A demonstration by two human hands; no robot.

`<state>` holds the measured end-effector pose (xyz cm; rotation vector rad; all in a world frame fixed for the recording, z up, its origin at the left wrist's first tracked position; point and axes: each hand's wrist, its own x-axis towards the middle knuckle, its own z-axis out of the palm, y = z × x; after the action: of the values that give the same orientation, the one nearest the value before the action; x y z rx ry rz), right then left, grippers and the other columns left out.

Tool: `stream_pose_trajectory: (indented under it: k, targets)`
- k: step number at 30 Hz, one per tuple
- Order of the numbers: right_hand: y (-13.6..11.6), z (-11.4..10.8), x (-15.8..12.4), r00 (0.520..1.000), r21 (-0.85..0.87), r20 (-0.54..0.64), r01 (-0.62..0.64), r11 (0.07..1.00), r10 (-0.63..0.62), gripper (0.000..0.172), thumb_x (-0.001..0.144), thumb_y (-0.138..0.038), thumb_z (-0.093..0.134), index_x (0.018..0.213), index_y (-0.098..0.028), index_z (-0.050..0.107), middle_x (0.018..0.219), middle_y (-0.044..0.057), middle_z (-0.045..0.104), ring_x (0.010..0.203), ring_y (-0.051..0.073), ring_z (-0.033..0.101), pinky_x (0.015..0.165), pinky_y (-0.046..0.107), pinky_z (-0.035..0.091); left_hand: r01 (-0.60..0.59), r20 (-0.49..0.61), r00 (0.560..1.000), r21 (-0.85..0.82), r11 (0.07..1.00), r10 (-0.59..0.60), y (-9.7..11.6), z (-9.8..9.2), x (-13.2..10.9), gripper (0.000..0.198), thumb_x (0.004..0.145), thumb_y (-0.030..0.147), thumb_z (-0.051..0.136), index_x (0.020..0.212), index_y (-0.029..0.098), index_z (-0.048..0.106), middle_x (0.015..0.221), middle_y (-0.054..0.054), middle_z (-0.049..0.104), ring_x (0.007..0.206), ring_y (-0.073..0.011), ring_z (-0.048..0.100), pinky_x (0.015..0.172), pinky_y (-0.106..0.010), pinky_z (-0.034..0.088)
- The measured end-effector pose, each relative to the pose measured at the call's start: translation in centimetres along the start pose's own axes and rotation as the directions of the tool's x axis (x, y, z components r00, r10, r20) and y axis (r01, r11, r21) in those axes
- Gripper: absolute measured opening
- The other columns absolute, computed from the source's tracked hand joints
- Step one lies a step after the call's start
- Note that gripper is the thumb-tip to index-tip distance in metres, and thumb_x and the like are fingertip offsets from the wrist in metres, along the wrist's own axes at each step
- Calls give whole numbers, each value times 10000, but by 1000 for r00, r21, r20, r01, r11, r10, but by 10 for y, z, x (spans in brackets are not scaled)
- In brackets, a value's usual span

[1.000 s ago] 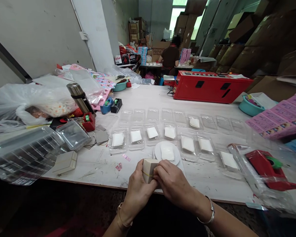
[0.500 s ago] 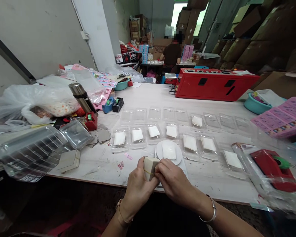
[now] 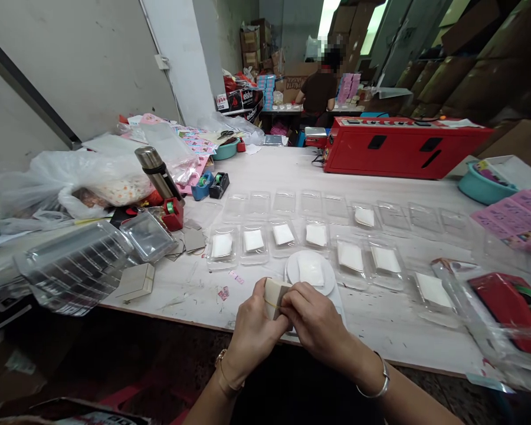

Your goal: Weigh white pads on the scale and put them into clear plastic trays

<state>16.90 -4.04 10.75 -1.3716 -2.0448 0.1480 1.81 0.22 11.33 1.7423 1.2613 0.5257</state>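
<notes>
My left hand (image 3: 252, 330) grips a small stack of beige cards (image 3: 273, 295) bound by a yellow rubber band, at the table's near edge. My right hand (image 3: 316, 324) pinches at the same stack from the right, fingers closed on it. Just beyond lies a round white lid (image 3: 310, 273) with a white pad on it. Two rows of clear plastic blister trays (image 3: 253, 242) stretch across the table; several hold white pads.
A steel flask (image 3: 158, 171), tape dispensers (image 3: 173, 213) and stacked clear trays (image 3: 75, 268) crowd the left. Another card stack (image 3: 135, 281) lies near the edge. A red machine (image 3: 402, 147) sits at the back, a red dispenser (image 3: 508, 304) right, pink sheets (image 3: 513, 218). A person stands far back.
The view has shifted left, so everything appears further right. My hands keep hold of the card stack, with the right fingers working at its edge.
</notes>
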Motion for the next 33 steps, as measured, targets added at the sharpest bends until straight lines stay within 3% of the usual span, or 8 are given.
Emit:
stream_pose_trajectory:
  k: [5,10,19,21,25,28,30,33]
  targets:
    - [-1,3,2,998,-42,58,-9,999,11,192,926,-93,383,803,-189,495,789,60,534,724,192,448,620,306,382,23,9,1000,37,999,-23,2,-2,1,365,699,249,606,1037,219,472,688,39,587,634,-181,535,602,-269,355]
    - [0,6,0,998,51,56,-42,998,39,177,944,-114,372,814,-202,456,800,51,519,743,191,450,629,300,388,9,-2,1000,57,998,-9,3,-5,0,361,749,312,597,1069,220,457,714,26,605,649,-191,545,616,-276,357]
    - [4,24,-4,992,241,-85,-71,968,94,171,957,-132,369,814,-216,411,750,10,485,642,143,448,581,268,374,4,-13,1000,108,994,-3,3,-9,2,376,738,296,588,1077,205,454,719,14,605,635,-190,537,605,-275,337]
    - [2,21,-2,989,325,-30,-125,938,142,173,959,-150,377,803,-215,413,738,4,494,623,132,444,566,260,371,7,-9,1000,107,994,-6,2,-11,3,370,731,286,587,1068,208,457,720,17,602,632,-185,531,603,-272,338]
    - [-2,6,3,936,476,230,-346,808,265,134,975,-203,397,860,-204,466,759,-4,548,659,122,491,616,251,412,-14,22,1000,112,994,11,-3,-18,2,305,715,248,589,997,219,477,697,31,584,625,-174,520,596,-265,338]
    - [1,-6,8,882,448,414,-413,793,226,161,968,-261,458,839,-196,528,760,-8,575,680,124,509,637,256,415,-42,48,998,105,994,37,-6,-23,1,309,714,260,608,997,223,490,719,27,602,650,-179,541,609,-269,352]
    - [4,-12,11,887,418,437,-349,839,152,191,943,-281,522,777,-192,556,724,-12,563,695,132,501,649,265,405,-65,63,996,88,994,60,-7,-25,1,322,714,266,614,1011,220,500,756,16,624,688,-187,565,633,-275,371]
    - [8,-16,14,941,443,322,-244,863,100,221,930,-288,554,734,-191,588,721,2,564,768,155,501,714,296,401,-95,68,993,47,994,92,-6,-29,1,313,714,264,616,1009,216,522,804,8,640,741,-193,582,667,-277,394]
